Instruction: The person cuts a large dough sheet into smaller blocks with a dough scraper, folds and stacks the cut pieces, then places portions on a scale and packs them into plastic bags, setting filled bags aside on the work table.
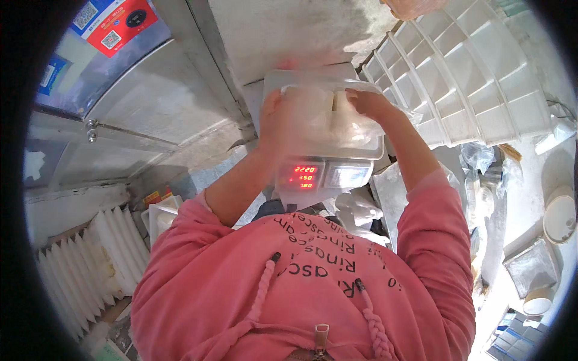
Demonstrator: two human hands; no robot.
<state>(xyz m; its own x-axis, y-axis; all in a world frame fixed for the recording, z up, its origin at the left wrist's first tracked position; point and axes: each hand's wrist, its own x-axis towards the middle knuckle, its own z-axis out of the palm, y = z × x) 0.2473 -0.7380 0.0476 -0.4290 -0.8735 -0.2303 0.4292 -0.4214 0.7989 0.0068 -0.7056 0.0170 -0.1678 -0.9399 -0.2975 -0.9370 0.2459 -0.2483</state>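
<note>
A white weighing scale (pixel 295 201) with a lit red display stands in front of me, a pale tray (pixel 374 148) on top. In the tray lie pale white blocks (pixel 344 123) in or under a clear plastic bag (pixel 367 133); what the blocks are, I cannot make out. My right hand (pixel 368 104) is at the right of the tray, its fingers closed on the bag's edge beside a block. My left hand (pixel 278 117) is at the tray's left side, smeared by motion behind hazy plastic, so its fingers do not show clearly.
Large white ribbed crates (pixel 448 78) stand right of the scale. A metal cabinet (pixel 162 90) with stickers rises at left. Pleated white sheets (pixel 90 259) stand at lower left. Plastic bags (pixel 478 157), a round white lid (pixel 560 215) and a square tray (pixel 531 265) lie at right.
</note>
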